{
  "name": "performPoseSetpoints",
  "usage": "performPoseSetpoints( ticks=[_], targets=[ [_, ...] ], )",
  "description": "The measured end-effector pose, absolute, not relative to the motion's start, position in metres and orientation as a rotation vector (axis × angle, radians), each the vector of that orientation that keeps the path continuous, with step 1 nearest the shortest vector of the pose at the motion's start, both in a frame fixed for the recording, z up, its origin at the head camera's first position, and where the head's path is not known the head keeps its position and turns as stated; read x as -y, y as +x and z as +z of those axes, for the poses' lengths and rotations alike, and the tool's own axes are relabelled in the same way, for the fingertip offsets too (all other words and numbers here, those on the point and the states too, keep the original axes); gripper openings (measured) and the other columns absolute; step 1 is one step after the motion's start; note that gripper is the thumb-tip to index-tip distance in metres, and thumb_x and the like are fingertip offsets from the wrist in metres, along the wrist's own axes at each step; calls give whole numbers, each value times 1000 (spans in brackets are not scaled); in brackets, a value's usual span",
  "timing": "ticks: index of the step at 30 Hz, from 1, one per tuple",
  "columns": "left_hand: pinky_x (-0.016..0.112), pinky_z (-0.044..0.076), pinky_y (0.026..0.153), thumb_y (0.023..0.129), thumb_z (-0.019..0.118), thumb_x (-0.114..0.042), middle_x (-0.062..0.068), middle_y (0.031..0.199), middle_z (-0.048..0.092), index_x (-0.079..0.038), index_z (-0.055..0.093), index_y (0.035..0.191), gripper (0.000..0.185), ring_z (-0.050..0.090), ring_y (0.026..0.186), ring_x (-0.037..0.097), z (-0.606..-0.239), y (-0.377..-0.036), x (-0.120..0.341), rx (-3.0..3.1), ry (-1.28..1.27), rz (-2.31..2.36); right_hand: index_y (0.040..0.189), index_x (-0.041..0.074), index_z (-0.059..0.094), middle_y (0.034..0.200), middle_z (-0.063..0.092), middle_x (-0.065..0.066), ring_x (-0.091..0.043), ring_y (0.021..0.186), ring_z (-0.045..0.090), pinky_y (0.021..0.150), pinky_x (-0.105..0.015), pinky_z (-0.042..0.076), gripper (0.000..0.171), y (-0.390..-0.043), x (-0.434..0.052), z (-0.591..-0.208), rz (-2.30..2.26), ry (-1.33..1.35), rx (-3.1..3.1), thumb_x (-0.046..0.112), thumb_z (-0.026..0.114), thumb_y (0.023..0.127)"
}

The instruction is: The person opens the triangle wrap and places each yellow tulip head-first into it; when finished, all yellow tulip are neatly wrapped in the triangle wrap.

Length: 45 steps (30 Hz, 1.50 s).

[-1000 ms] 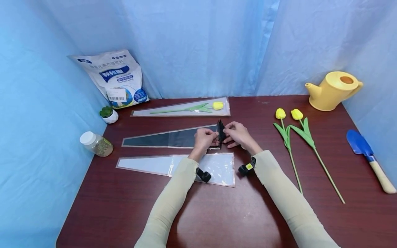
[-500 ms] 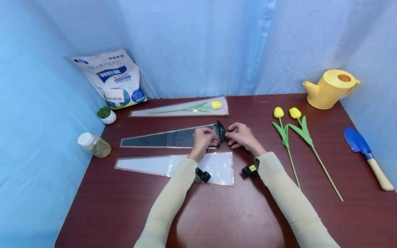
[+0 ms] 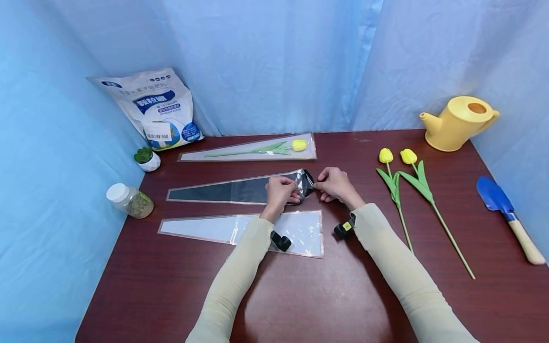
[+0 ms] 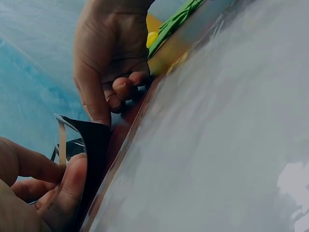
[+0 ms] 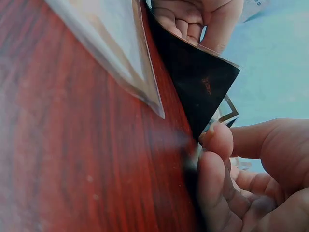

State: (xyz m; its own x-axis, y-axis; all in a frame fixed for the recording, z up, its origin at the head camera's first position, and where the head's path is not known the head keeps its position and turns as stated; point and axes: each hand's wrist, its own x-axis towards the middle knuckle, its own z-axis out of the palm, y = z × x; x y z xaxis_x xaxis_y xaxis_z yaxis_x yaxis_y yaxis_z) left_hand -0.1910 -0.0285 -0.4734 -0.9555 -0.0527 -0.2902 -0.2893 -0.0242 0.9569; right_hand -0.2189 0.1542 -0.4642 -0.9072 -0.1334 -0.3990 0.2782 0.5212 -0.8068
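A tapered black flower sleeve point(image 3: 210, 191) with a clear front lies in the middle of the table, its wide mouth at the right end lifted and gaping. My left hand point(image 3: 280, 193) pinches the clear front film near that mouth. From the right, my right hand point(image 3: 336, 185) pinches the mouth's edge between thumb and forefinger. The right wrist view shows its fingertips at a corner of the black back sheet point(image 5: 198, 82). Just in front lies a white flower sleeve point(image 3: 300, 233), partly beneath the left forearm. Behind is another sleeve point(image 3: 197, 156) with a yellow tulip point(image 3: 299, 145) inside.
Two loose yellow tulips point(image 3: 401, 209) lie to the right, beside a blue trowel point(image 3: 497, 195) and a yellow watering can point(image 3: 456, 126). At the left stand a fertilizer bag point(image 3: 158, 109) and a small potted succulent point(image 3: 148, 161), with a tilted white-capped jar point(image 3: 133, 200) nearby.
The right hand drew slightly right off the mouth, then came back to pinch its edge. The upright black flap has leaned over to the right and spread wider. The left hand keeps its hold.
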Motion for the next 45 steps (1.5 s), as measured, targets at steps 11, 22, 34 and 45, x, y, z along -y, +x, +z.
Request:
performPoseSetpoints(
  ticks=[11, 22, 34, 45],
  targets=[
    [25, 55, 44, 89, 59, 4, 14, 63, 68, 12, 72, 96, 16, 61, 42, 11, -475, -191, 32, -2098, -338, 2078, 115, 1, 56, 79, 66, -9, -14, 51, 66, 54, -36, 60, 28, -215, -154, -460, -1375, 86, -2329, 17, 67, 94],
    [25, 55, 44, 88, 58, 5, 6, 58, 65, 13, 72, 93, 17, 61, 42, 11, -477, -190, 30, -2125, -327, 2082, 129, 5, 52, 104, 65, -19, -18, 68, 70, 59, -39, 62, 41, -200, -160, -439, -1369, 51, -2352, 32, 61, 100],
    [27, 56, 46, 89, 58, 5, 31, 79, 72, 13, 72, 94, 17, 63, 43, 12, -476, -190, 29, -2136, -319, 2074, 139, 3, 45, 119, 64, -28, -31, 83, 73, 65, -40, 62, 55, -180, -203, -414, -1367, -20, -2419, 37, 61, 99],
    [27, 57, 47, 89, 60, 4, 31, 80, 72, 11, 73, 94, 16, 63, 44, 11, -476, -190, 29, -2177, -319, 2042, 144, 0, 39, 122, 60, -27, -13, 77, 74, 62, -33, 61, 63, -158, -258, -405, -1420, 44, -2481, 40, 60, 99]
  ],
)
